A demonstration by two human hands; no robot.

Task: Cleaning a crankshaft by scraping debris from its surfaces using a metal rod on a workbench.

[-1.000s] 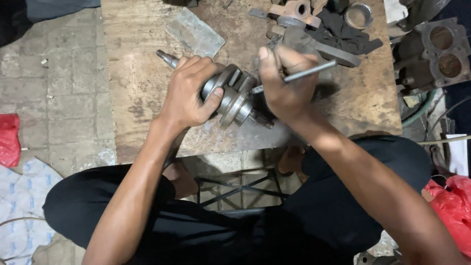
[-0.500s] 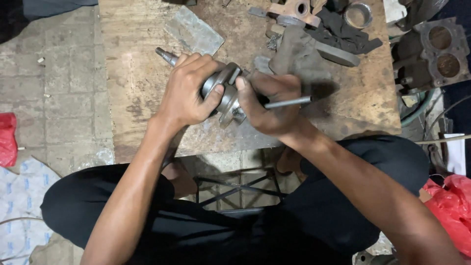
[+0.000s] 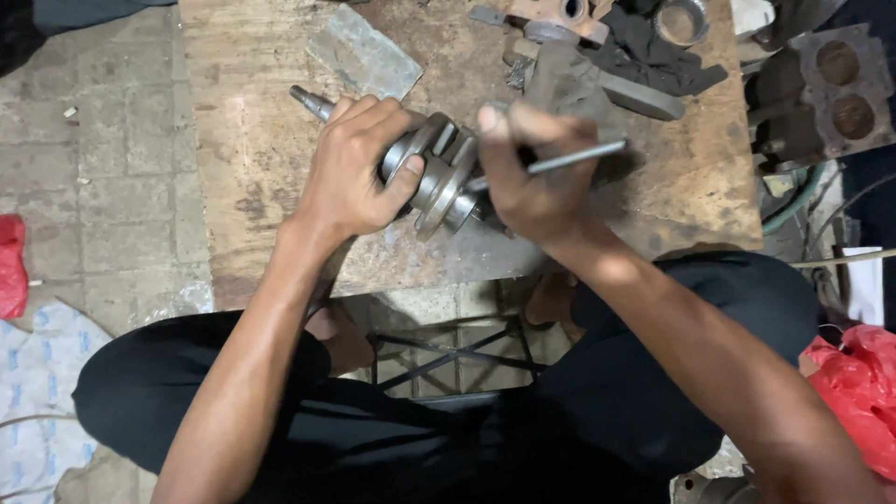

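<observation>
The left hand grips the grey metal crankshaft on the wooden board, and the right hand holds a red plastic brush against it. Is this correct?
Not quite. In the head view the right hand holds a thin grey metal rod, not a red brush. The left hand does grip the grey metal crankshaft on the wooden board.

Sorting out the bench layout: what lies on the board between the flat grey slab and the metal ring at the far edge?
In the head view, between the grey slab and the metal ring lie a brownish cast metal part and a dark rag.

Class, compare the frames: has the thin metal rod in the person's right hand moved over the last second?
Yes. The metal rod in the right hand has dropped from a raised tilt to nearly level, further from the dark parts at the wooden board's back.
</observation>
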